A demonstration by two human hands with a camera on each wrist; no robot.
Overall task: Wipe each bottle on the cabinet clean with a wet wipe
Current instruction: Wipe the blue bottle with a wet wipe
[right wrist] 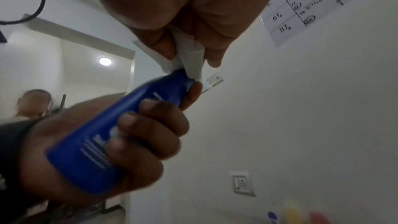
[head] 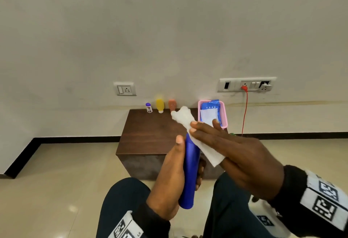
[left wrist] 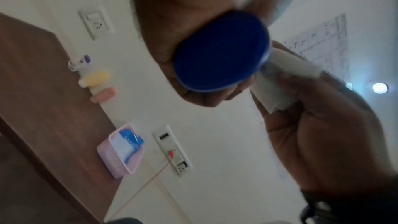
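Note:
My left hand grips a tall blue bottle around its lower body, held up in front of the dark wooden cabinet. My right hand holds a white wet wipe wrapped over the bottle's top end. In the right wrist view the wipe covers the neck of the blue bottle. The left wrist view shows the bottle's round blue base. Three small bottles stand at the cabinet's back edge: a white and purple one, a yellow one, an orange one.
A pink basket holding a blue pack of wipes sits at the cabinet's back right corner. Wall sockets are above, and a red cable hangs from the right socket panel. My knees are below my hands.

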